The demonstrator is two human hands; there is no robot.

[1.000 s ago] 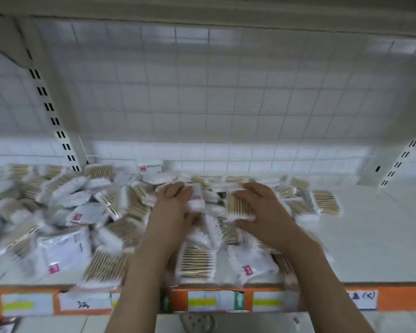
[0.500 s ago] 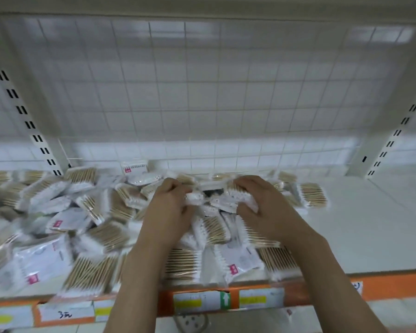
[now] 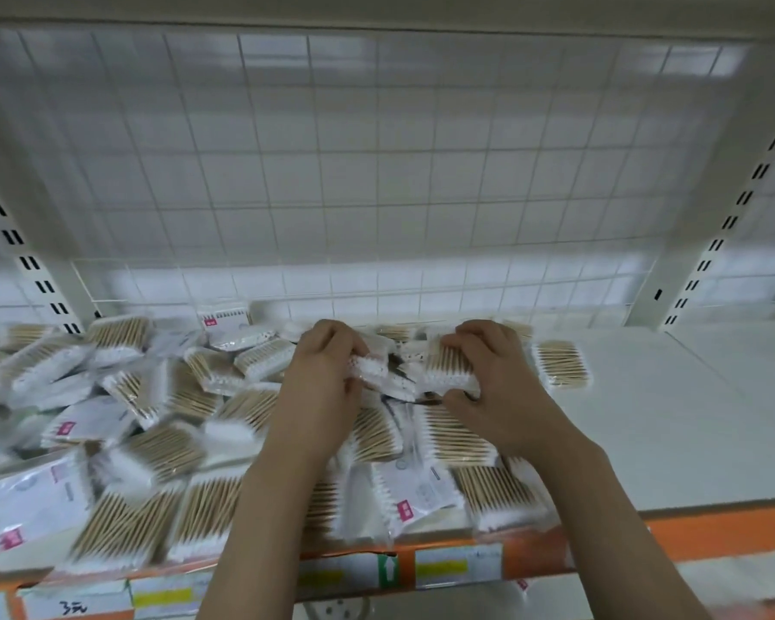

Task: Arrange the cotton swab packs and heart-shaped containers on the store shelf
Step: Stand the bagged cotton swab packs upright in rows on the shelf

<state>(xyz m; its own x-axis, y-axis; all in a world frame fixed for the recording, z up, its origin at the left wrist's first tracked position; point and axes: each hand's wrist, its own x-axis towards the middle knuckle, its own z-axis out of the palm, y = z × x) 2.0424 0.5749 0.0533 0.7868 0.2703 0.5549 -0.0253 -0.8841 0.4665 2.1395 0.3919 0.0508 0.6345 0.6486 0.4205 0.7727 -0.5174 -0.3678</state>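
Fingers of the left hand (image 3: 321,378): curled over a cotton swab pack (image 3: 370,366), cotton tips showing just beyond the knuckles toward the other hand. Fingers of the right hand (image 3: 495,373): curled over the top of a second pack (image 3: 448,369), thumb underneath, wooden sticks and white tips visible between them. The two held packs sit near each other, with crumpled wrappers in the gap between.

Directly below both hands and wrists: heap of cotton swab packs (image 3: 189,449), lying at all angles, overlapping, some face up with sticks showing, some turned to a white back with a small pink label. The heap spreads away from the left hand's fingers, outward along the shelf (image 3: 672,431), and reaches the front edge beneath the forearms.

Just past the right hand's fingers, on the outer side: single pack (image 3: 560,364) lying flat, apart from the heap, on bare white shelf surface.

Beyond the fingertips: one pack (image 3: 222,316) standing against the white wire grid back panel (image 3: 376,172).

Nearest the person: orange shelf edge strip (image 3: 712,530) carrying price labels (image 3: 457,566), some with yellow bars, writing too blurred to read.
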